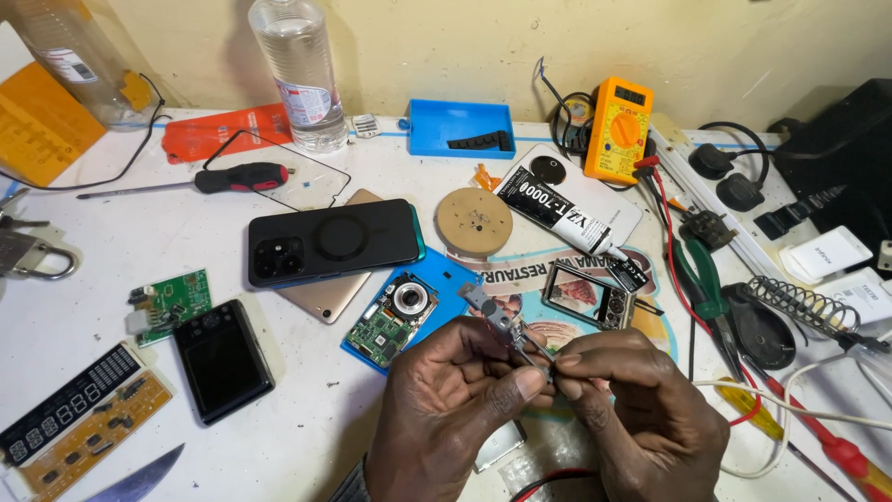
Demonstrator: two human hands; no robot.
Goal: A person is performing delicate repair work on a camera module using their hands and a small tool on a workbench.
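My left hand [455, 409] and my right hand [641, 418] meet low in the middle of the view, both pinching a small grey metal part [502, 321] with a thin strip that sticks up and to the left. Just behind the hands lie an opened camera body with a lens and green board [395, 316] on a blue plate, and a small silver camera frame [587, 296]. A black tube of glue [557, 212] lies beyond them.
A black phone [333, 242] lies on a gold phone, a round wooden disc [474, 221] beside it. Orange multimeter [618, 128], blue tray [461, 128], water bottle [299, 70], red-handled screwdriver [237, 177], green pliers [701, 279], circuit boards [172, 302], padlock [32, 256], knife blade [139, 479].
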